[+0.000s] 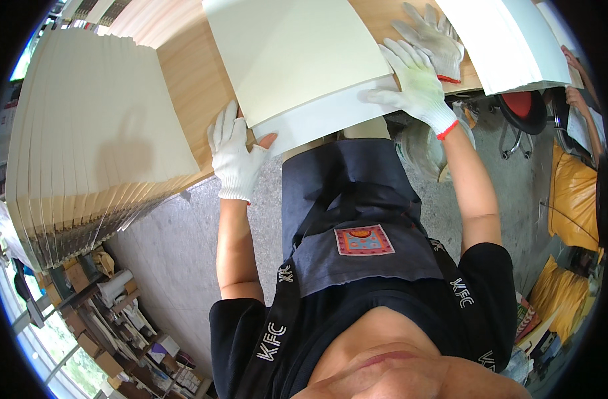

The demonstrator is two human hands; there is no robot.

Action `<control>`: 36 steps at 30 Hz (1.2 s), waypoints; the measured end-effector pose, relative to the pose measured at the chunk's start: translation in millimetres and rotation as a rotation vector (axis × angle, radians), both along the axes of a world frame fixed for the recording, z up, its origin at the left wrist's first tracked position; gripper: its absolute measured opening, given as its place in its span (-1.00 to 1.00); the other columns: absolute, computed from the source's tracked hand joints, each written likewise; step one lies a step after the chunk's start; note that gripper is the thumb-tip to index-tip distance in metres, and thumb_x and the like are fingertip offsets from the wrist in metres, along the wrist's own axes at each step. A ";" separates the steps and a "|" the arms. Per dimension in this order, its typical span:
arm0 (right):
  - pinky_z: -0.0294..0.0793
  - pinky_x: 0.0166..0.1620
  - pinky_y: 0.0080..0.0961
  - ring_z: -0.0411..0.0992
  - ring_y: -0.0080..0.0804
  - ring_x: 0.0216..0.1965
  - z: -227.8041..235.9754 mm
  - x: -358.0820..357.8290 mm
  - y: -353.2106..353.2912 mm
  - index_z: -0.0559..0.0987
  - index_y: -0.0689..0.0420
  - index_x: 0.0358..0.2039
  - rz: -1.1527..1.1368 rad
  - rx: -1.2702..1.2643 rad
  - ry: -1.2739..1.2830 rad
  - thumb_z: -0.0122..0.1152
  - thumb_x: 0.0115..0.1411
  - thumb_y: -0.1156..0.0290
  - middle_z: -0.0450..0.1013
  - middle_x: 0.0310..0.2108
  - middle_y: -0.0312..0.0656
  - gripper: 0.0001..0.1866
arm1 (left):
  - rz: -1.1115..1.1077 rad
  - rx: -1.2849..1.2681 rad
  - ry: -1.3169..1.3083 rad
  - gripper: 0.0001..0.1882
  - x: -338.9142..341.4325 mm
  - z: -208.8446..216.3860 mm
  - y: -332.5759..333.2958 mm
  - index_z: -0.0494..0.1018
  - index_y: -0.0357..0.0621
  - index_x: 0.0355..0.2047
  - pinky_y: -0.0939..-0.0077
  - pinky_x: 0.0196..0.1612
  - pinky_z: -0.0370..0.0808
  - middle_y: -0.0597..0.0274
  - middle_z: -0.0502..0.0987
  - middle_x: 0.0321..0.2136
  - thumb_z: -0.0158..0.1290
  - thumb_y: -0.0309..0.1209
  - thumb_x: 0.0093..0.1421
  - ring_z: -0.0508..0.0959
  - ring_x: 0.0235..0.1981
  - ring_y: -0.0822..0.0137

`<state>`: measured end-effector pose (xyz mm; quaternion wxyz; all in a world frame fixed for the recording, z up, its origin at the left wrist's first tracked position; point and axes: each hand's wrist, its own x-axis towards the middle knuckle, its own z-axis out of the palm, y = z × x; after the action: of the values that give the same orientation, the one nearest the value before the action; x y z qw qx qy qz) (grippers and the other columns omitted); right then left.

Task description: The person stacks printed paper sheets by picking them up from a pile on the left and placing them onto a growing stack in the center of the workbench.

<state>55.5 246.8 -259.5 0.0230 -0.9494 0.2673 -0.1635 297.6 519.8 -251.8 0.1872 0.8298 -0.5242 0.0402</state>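
The left hand (234, 156), gloved, lies spread at the near corner of the cream sheets (297, 60), thumb on the lower white sheet (317, 120). At two o'clock the right hand (413, 83) presses flat, fingers splayed, on the sheets' right edge. Squaring them well seemingly calls for even pressure from both sides. A spare glove (437, 36) lies beyond on the desk (191, 73); fanned stacks (91, 133) spread at ten o'clock.

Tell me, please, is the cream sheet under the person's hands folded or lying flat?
Folded, it seems: the cream sheet lies flat with a white flap showing beneath its near edge. The left hand and right hand press on it.
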 end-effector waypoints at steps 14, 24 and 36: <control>-0.05 0.39 -0.17 0.11 -0.11 0.36 -1.7 -1.1 -2.0 0.35 0.23 0.25 0.009 0.011 -0.012 0.17 -0.04 -0.47 0.25 0.30 -0.02 0.10 | 0.030 -0.068 -0.039 -0.26 -2.8 0.5 2.0 0.43 -0.30 0.01 0.10 0.25 0.26 -0.02 0.37 0.18 0.36 -0.06 -0.07 0.32 0.19 -0.08; -0.02 0.38 -0.15 0.13 -0.09 0.35 -0.6 -0.2 -1.0 0.32 0.20 0.28 0.010 -0.007 0.000 0.19 -0.04 -0.45 0.24 0.30 0.00 0.10 | -0.165 -0.010 -0.020 -0.17 -24.5 35.9 -21.1 0.47 -0.07 -0.01 0.18 0.03 0.46 0.18 0.52 -0.07 0.49 -0.19 -0.38 0.47 -0.05 0.05; 0.33 0.12 -0.28 0.41 -0.18 0.02 45.4 21.7 6.0 0.64 0.00 -0.10 0.408 0.069 0.009 0.04 0.30 0.04 0.51 -0.03 -0.24 -0.62 | -0.291 0.007 -0.241 -0.63 -32.4 45.9 -28.1 0.55 0.03 -0.19 0.26 -0.16 0.52 0.29 0.59 -0.17 0.29 -0.40 -0.08 0.57 -0.21 0.13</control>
<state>77.2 252.8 -214.1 0.0868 -0.9832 0.0749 -0.1421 265.2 491.7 -205.9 0.1241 0.7352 -0.6572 0.1098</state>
